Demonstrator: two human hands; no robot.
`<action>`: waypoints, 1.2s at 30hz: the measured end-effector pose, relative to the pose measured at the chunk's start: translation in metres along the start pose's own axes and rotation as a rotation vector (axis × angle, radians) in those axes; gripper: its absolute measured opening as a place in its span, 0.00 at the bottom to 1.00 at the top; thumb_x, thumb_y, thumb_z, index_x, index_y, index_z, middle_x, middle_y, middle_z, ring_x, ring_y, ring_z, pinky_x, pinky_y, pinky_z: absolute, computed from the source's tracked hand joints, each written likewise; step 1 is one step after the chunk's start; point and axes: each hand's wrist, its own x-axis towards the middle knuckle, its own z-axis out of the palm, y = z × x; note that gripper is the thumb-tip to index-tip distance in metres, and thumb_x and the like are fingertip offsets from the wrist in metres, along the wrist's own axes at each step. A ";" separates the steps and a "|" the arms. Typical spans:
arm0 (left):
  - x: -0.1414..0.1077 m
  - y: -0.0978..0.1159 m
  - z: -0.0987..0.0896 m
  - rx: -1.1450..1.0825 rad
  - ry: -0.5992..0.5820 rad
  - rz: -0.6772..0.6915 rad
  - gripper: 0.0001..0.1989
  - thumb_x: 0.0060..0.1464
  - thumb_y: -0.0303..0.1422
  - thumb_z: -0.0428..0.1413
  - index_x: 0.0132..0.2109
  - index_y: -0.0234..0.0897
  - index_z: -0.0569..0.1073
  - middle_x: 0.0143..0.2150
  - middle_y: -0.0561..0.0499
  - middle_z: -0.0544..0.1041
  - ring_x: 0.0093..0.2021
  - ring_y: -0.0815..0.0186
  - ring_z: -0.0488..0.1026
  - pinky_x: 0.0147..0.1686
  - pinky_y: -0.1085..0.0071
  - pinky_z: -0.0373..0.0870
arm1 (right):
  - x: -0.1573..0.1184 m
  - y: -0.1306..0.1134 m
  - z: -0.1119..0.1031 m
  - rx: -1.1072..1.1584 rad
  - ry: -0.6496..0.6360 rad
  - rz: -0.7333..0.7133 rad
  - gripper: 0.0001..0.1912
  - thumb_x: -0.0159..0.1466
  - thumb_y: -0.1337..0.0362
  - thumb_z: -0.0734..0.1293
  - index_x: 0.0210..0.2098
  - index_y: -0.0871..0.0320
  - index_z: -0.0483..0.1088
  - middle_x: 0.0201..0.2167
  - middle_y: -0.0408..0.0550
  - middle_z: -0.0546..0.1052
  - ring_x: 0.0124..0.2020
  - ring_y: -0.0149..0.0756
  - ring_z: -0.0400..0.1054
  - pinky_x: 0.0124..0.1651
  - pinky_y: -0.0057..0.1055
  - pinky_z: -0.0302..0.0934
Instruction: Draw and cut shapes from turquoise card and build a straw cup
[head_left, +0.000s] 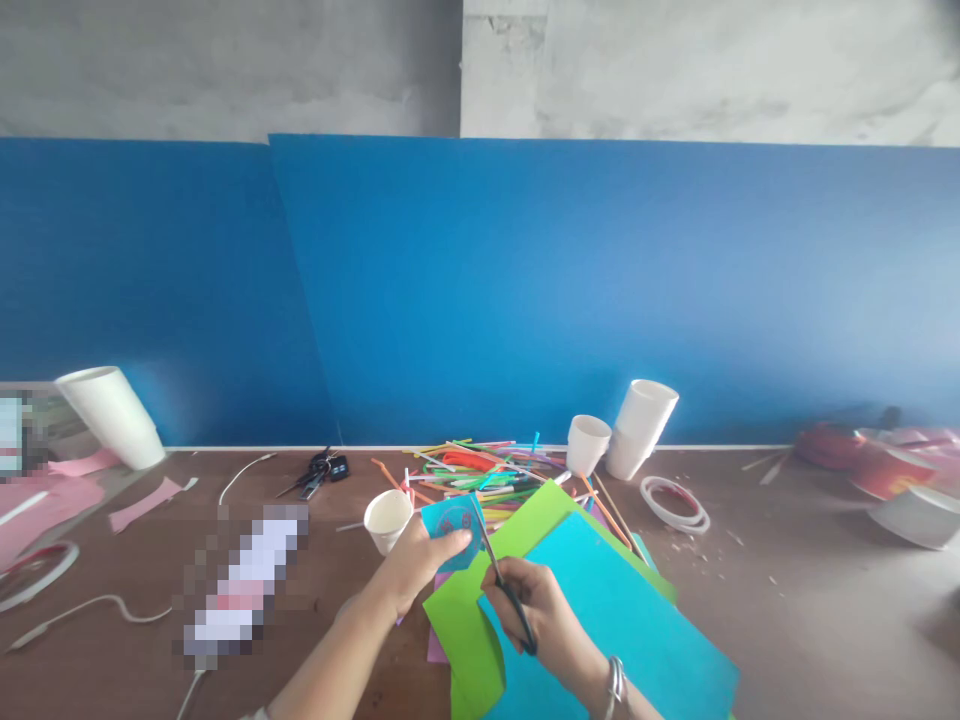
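My left hand [420, 560] pinches a small piece of blue paper [452, 517] with round line marks drawn on it. My right hand [536, 600] is closed round the dark handles of a pair of scissors [517, 610]. The scissor blades point up and away, along the right edge of the blue piece; I cannot tell whether they are cutting into it. Under my right hand lie a large blue sheet [637, 610] and green sheets [469, 640]. Just beyond my left hand is a white paper cup [388, 520].
Many coloured drinking straws [480, 465] lie heaped by the blue partition [480, 290]. White paper cups [589, 445] and a cup stack [642, 430] stand behind. White rings [675, 503] lie right, keys [322, 472] left, beside a blurred-out device [247, 580] with a cable.
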 end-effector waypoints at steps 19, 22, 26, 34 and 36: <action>-0.002 0.011 0.001 -0.041 0.039 -0.031 0.16 0.41 0.40 0.63 0.34 0.35 0.73 0.28 0.51 0.76 0.31 0.63 0.73 0.35 0.67 0.69 | 0.001 0.003 -0.003 -0.039 -0.038 0.012 0.07 0.51 0.62 0.64 0.23 0.60 0.67 0.08 0.32 0.58 0.08 0.20 0.49 0.12 0.19 0.45; -0.003 0.010 0.001 -0.026 0.044 -0.046 0.16 0.40 0.40 0.64 0.33 0.35 0.73 0.28 0.52 0.76 0.31 0.63 0.73 0.34 0.67 0.69 | 0.002 0.005 -0.002 -0.043 -0.031 0.024 0.08 0.51 0.60 0.65 0.26 0.60 0.67 0.08 0.32 0.60 0.08 0.21 0.51 0.12 0.19 0.45; -0.003 0.011 0.002 -0.025 0.015 -0.047 0.15 0.39 0.41 0.64 0.32 0.35 0.73 0.27 0.53 0.75 0.30 0.63 0.73 0.34 0.68 0.68 | 0.002 0.008 -0.001 -0.037 -0.033 0.013 0.08 0.51 0.61 0.65 0.25 0.60 0.67 0.08 0.31 0.59 0.08 0.20 0.49 0.12 0.19 0.44; -0.002 0.010 -0.002 -0.017 -0.012 -0.057 0.16 0.39 0.40 0.64 0.34 0.35 0.73 0.28 0.52 0.76 0.31 0.63 0.73 0.35 0.67 0.68 | 0.000 0.004 -0.003 -0.059 -0.049 0.010 0.07 0.52 0.62 0.65 0.24 0.60 0.67 0.08 0.31 0.57 0.08 0.20 0.47 0.13 0.20 0.43; -0.002 0.010 -0.005 -0.012 -0.015 -0.069 0.17 0.39 0.40 0.65 0.35 0.35 0.73 0.30 0.51 0.76 0.32 0.62 0.73 0.35 0.66 0.68 | 0.000 0.005 -0.004 -0.063 -0.054 0.007 0.07 0.52 0.62 0.64 0.23 0.60 0.67 0.07 0.31 0.57 0.09 0.19 0.46 0.13 0.20 0.43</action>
